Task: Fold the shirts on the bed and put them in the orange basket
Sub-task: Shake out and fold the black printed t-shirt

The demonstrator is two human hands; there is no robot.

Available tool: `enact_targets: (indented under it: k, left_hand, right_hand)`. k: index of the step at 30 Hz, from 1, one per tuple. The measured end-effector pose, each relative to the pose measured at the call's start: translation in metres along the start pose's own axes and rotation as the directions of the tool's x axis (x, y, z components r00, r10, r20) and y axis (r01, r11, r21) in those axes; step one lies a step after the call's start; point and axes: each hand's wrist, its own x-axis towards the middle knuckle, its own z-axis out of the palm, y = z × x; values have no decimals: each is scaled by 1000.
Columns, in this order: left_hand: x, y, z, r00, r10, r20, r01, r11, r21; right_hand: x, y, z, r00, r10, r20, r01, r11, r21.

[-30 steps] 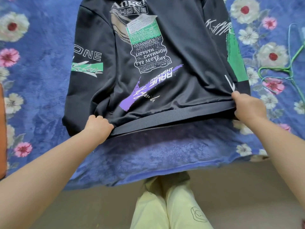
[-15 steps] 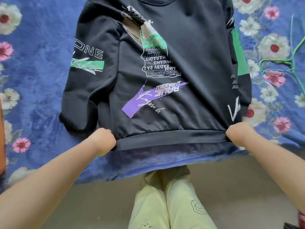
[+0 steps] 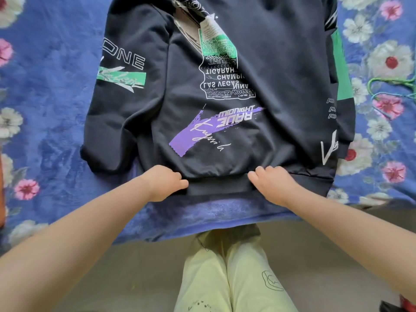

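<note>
A black sweatshirt [image 3: 225, 91] with white, green and purple prints lies face up on the bed, its neck away from me and its hem band toward me. Both sleeves lie alongside the body. My left hand [image 3: 165, 183] sits on the hem left of centre, with fingers and thumb curled on the fabric. My right hand [image 3: 273, 184] grips the hem right of centre in the same way. The cloth between the two hands is slightly bunched.
A blue floral blanket [image 3: 49, 113] covers the bed; its edge hangs just in front of my legs. A green clothes hanger [image 3: 391, 84] lies on the blanket to the right. A thin orange-brown strip [image 3: 1, 190] shows at the far left edge.
Both hands pulled the sweatshirt toward me by the hem corners, then slid inward along the hem band to either side of its middle.
</note>
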Motion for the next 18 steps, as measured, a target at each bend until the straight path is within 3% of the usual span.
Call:
enact_targets:
  k: [2,4,6,10,13,16,18]
  left_hand:
    - [-7,0,-1,997,-51,60,56,995,-84]
    - [-16,0,4,982,-64,178,81,993,-89]
    - [-22,2,8,957,-77,280,105,991,-85]
    - [-21,2,7,918,-146,369,215,965,-153]
    - [-16,-1,15,884,-114,453,260,926,-274]
    - [-15,-16,17,918,-90,386,270,855,-443]
    - [-20,-32,6,950,-208,233,307,765,-567]
  right_hand:
    - [3,-6,-13,990,-103,98,104,995,-9]
    - [7,-9,-16,951,-204,233,184,977,106]
    - [12,-18,-22,933,-267,241,235,960,151]
    - [23,-30,-21,916,-259,306,215,962,170]
    - [29,-27,-18,894,-251,370,172,957,234]
    - [32,-18,-25,875,-263,407,83,909,409]
    - [37,-8,-36,876,-254,410,18,866,499]
